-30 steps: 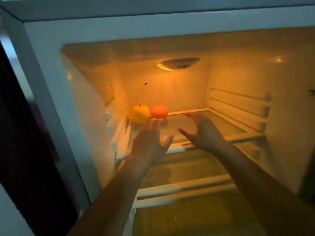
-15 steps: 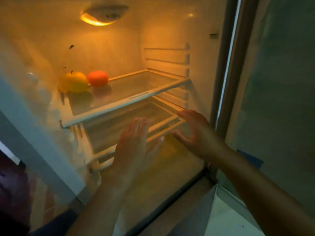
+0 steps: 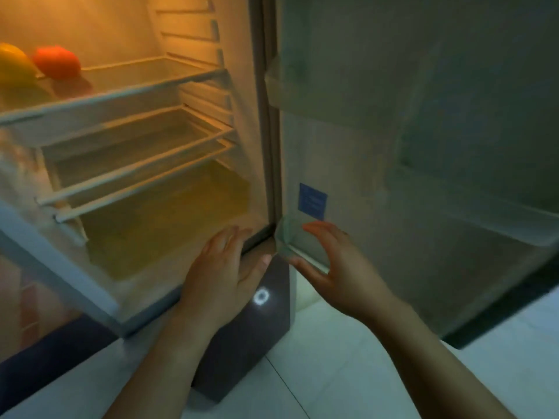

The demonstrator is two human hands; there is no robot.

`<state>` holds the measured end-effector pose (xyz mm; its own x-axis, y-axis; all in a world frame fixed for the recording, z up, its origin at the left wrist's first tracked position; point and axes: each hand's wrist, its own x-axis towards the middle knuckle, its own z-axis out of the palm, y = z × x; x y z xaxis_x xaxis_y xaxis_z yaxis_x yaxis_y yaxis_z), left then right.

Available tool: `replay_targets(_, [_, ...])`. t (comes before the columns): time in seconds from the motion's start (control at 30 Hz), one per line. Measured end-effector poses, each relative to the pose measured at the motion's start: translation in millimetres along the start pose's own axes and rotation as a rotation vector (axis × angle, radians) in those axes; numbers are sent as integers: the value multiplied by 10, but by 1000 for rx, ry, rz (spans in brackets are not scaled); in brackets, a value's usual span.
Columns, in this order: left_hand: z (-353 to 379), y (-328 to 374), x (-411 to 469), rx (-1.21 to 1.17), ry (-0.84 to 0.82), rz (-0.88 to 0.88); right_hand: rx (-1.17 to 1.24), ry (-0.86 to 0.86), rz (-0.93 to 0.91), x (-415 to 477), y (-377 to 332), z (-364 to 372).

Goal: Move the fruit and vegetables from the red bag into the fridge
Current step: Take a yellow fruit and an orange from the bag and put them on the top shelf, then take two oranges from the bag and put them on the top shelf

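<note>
The fridge [image 3: 260, 122] stands open and lit inside. On its top glass shelf [image 3: 127, 89], at the far left, a yellow fruit [image 3: 13, 66] lies beside an orange-red fruit [image 3: 57, 62]. My left hand [image 3: 225, 275] hovers with fingers spread in front of the fridge's lower right corner, holding nothing. My right hand [image 3: 334, 267] is open too, fingers apart, in front of the bottom of the open door [image 3: 423, 146]. The red bag is out of view.
Two lower shelves [image 3: 136, 164] and the fridge floor [image 3: 157, 219] hold nothing. The door's bins [image 3: 484, 219] stick out on the right. A dark panel with a small glowing ring [image 3: 260, 296] sits below the hinge corner. Pale floor tiles [image 3: 332, 373] lie underneath.
My view has swung down and to the right, away from the top shelf. Both hands have drawn back out of the fridge and dropped to its lower right corner, still holding nothing.
</note>
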<state>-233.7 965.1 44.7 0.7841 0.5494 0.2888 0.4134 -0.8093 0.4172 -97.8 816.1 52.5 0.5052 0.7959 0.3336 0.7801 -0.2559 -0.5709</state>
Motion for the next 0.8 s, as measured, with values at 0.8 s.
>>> replay_targets(0.8, [1177,2589,-1866,-74,-290,-118,-122,-267,266,-2853,1246,-1449])
